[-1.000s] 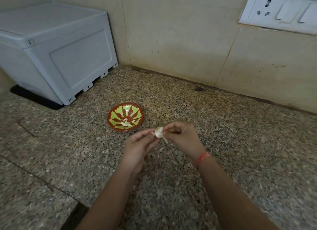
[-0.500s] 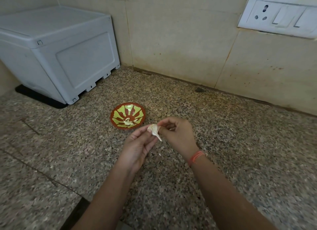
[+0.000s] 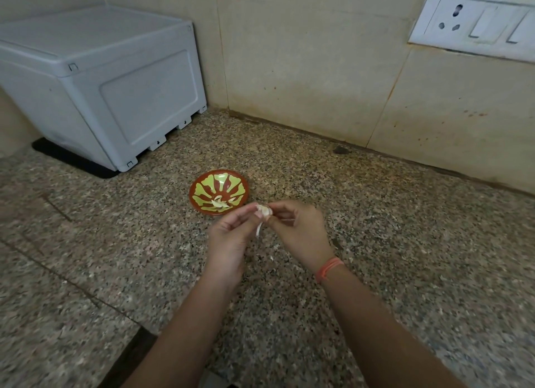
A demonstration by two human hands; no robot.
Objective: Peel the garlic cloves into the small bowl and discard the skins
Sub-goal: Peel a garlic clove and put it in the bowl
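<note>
The left hand and right hand are both pinching a garlic clove just beside the small bowl, above the middle of the tabletop. A skin strip is dangling from it. Peeling is seemingly going on, and next that strip needs pulling free.

1. Garlic clove: whitish, partly skinned, held aloft at frame centre, just right of the bowl.
2. Skin strip: pale, dangling below the clove.
3. Small bowl: red-brown with yellow-green petals, upright on the surface, holding pale peeled cloves.

Dim, even light; slight motion blur; edges bend with wide-angle distortion.
</note>
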